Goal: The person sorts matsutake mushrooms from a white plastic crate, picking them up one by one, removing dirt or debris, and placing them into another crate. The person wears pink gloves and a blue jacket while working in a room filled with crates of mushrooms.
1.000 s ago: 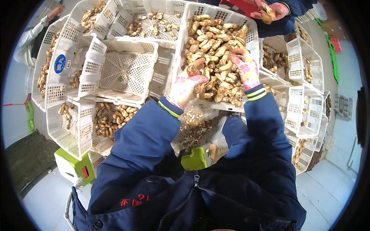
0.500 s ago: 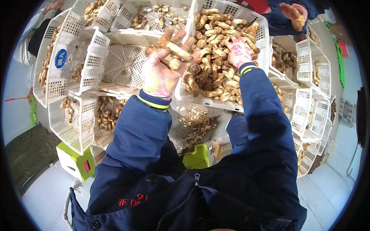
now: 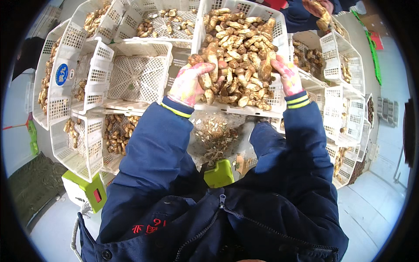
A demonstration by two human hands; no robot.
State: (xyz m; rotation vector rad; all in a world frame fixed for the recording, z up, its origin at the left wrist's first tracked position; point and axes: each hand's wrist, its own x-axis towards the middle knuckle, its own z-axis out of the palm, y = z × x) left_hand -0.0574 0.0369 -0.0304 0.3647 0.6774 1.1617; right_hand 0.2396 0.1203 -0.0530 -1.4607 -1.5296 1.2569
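Observation:
A white plastic crate (image 3: 279,94) heaped with brown-and-cream mushrooms (image 3: 238,54), which look like matsutake, stands in front of me. My left hand (image 3: 191,83), in a pink-and-yellow patterned glove with bare fingers, is closed around several mushrooms (image 3: 211,61) at the crate's near left corner. At the right side of the heap, my right hand (image 3: 288,77), in a similar glove, pinches one thick mushroom (image 3: 267,65) between thumb and fingers. Part of its fingers is hidden behind that mushroom.
Left of the full crate is a crate with a bare mesh bottom (image 3: 135,76). More white crates with mushrooms (image 3: 117,135) stand left and right. Dirt and trimmings (image 3: 216,133) lie below, near a green plastic object (image 3: 219,174). Another person's hand (image 3: 321,8) holds a mushroom at upper right.
My left hand has turned over and lowered beside the heap, still holding mushrooms. My right hand has come out of the heap with a mushroom. The view has shifted slightly.

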